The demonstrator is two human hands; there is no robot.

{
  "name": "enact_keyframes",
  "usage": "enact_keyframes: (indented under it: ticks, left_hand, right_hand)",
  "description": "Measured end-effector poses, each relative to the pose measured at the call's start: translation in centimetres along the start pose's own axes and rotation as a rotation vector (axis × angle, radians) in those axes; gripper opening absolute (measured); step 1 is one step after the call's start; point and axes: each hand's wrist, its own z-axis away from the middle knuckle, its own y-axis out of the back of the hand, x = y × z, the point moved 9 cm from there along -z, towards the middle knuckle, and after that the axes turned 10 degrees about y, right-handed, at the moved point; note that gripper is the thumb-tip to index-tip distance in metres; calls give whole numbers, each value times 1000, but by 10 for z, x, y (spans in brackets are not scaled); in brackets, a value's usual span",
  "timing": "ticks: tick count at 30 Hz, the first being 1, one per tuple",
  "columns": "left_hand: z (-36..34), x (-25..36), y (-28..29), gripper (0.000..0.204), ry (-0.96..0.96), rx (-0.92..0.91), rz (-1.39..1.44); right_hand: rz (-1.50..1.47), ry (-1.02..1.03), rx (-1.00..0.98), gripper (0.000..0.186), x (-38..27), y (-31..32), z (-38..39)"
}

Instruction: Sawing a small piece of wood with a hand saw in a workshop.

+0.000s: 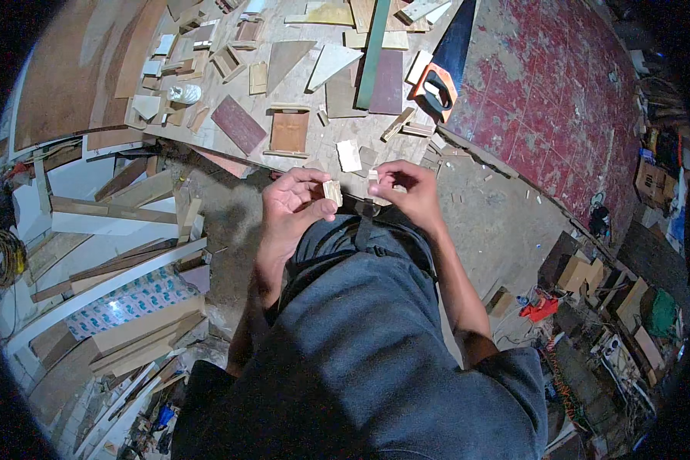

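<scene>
Between the thumb and fingers of my left hand point(295, 201) is a small pale wood block point(332, 193) with a rough, layered-looking edge. My right hand point(410, 192) pinches a smaller light wood piece point(372, 179) at its fingertips. Both hands are close together over the near edge of the workbench point(207, 138), and the two pieces are apart. Just beyond them on the bench lies a white rectangular piece point(349, 156). A brown board with raised strips along two edges point(290, 132) lies farther left.
Wood offcuts cover the bench, with a long green strip point(372, 57) across them. A handsaw with an orange and black handle point(437, 90) rests at the bench's right. Stacked boards point(130, 207) stand at my left. A red tool point(540, 308) lies low on the right.
</scene>
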Motion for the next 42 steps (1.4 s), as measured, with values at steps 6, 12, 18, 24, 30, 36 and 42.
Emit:
enact_keyframes:
  ticks: [6,12,18,24,30,36,42]
  left_hand:
    - [15,36,-41,41,-207,-67,-100]
    - [24,47,-64,42,-263,-174,11]
    - [26,49,-70,31,-328,-237,3]
    - [19,45,-75,28,-271,-179,20]
    - [19,42,-75,26,-302,-145,32]
    - [20,42,-80,27,-269,-156,19]
    - [16,33,-86,27,-169,-202,108]
  right_hand:
    - [-346,103,33,39,-124,-3,9]
    - [-338,186,52,40,-153,-4,22]
    - [-345,150,83,40,-159,2,26]
    - [-209,168,131,42,-158,11,25]
    - [-155,158,178,43,-157,16,28]
    - [-71,183,171,44,-159,20,31]
    - [224,331,143,45,-173,21,33]
